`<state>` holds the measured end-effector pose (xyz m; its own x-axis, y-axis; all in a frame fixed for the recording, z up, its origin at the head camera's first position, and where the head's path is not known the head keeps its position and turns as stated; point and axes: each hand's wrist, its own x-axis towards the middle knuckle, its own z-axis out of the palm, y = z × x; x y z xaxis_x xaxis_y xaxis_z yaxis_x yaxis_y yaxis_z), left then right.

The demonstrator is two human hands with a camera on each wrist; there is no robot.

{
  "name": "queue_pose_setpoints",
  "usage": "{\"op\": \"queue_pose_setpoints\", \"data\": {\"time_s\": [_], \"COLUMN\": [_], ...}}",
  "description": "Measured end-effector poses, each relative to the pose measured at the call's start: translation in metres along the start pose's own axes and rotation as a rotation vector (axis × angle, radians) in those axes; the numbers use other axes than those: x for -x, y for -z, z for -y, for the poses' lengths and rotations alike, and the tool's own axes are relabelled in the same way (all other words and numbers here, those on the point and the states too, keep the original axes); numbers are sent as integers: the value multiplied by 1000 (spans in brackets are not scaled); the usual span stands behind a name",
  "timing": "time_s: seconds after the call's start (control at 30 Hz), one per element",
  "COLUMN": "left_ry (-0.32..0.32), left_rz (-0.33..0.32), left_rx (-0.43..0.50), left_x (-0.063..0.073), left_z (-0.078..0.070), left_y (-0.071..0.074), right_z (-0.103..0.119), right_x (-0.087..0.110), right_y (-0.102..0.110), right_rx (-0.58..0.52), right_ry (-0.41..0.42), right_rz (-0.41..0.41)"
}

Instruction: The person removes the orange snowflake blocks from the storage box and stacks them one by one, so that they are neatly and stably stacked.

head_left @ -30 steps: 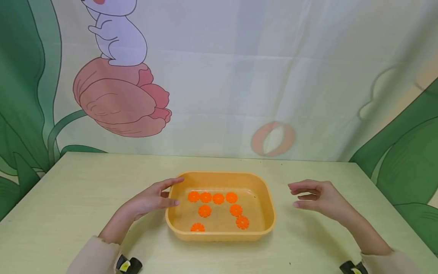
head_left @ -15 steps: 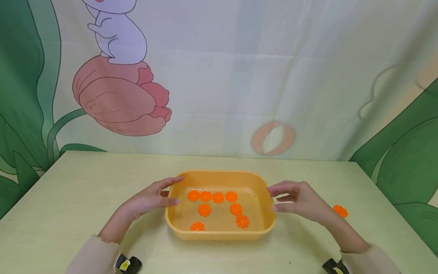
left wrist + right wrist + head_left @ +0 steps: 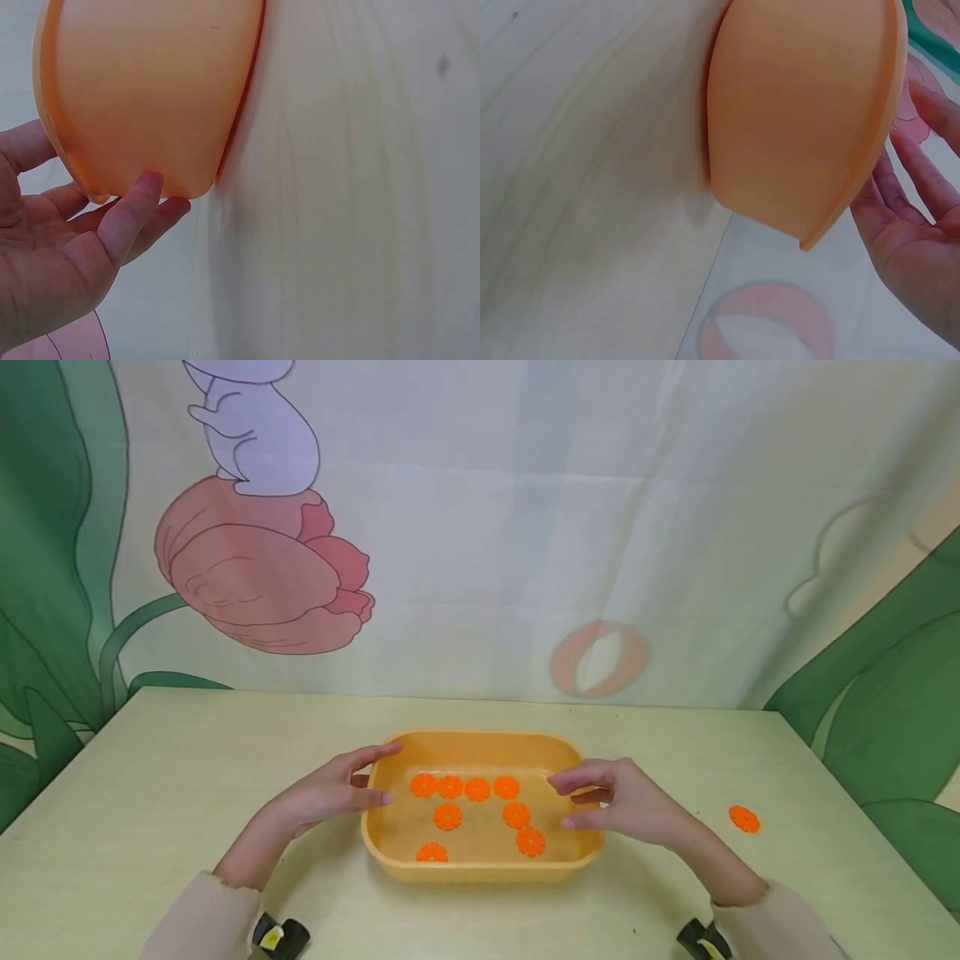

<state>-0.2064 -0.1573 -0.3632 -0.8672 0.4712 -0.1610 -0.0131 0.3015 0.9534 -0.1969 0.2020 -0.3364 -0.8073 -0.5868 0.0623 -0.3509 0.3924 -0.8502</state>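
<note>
A shallow yellow-orange plastic tub stands on the table with several orange flower-shaped discs lying flat on its bottom. My left hand holds the tub's left end, its forefinger and thumb reaching over the rim. In the left wrist view the thumb lies against the tub's outer wall. Over the tub's right end hovers my right hand, fingers loosely bent and holding nothing. The right wrist view shows those fingers spread beside the rim. One more orange disc lies on the table, right of the right forearm.
The pale wooden table extends to both sides of the tub. Behind it hangs a cloth backdrop printed with a white animal, a pink flower and green leaves. Each sleeve ends near a black wrist device.
My right hand has moved left from beside the tub to over its right end, and the disc on the table has come into sight. My left hand stays at the tub.
</note>
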Motion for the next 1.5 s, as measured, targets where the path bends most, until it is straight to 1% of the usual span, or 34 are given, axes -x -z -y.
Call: {"op": "queue_pose_setpoints", "data": {"time_s": [0.27,0.4,0.57,0.67,0.83,0.93,1.17,1.33,1.5], "left_ry": [6,6,10,13,14,14,18,21,26], "left_rz": [2,6,6,4,2,2,-1,-3,-8], "left_rx": [1,6,-1,-3,0,0,-6,-4,-6], "left_x": [0,0,-1,-1,0,0,-1,-1,-1], "left_z": [-3,-2,-2,-2,-2,-2,-2,-2,-2], "left_y": [0,0,-1,-1,-1,0,0,0,0], "right_z": [2,3,5,6,6,5,2,3,4], "right_x": [-11,-14,-19,-21,-26,-29,-33,-34,-34], "right_y": [-13,-21,-30,-32,-35,-37,-43,-46,-49], "right_rx": [7,36,118,199,331,379,508,552,584], "right_ry": [-14,-19,-26,-34,-51,-55,-25,-24,10], "right_rz": [87,121,166,184,200,202,193,193,174]}}
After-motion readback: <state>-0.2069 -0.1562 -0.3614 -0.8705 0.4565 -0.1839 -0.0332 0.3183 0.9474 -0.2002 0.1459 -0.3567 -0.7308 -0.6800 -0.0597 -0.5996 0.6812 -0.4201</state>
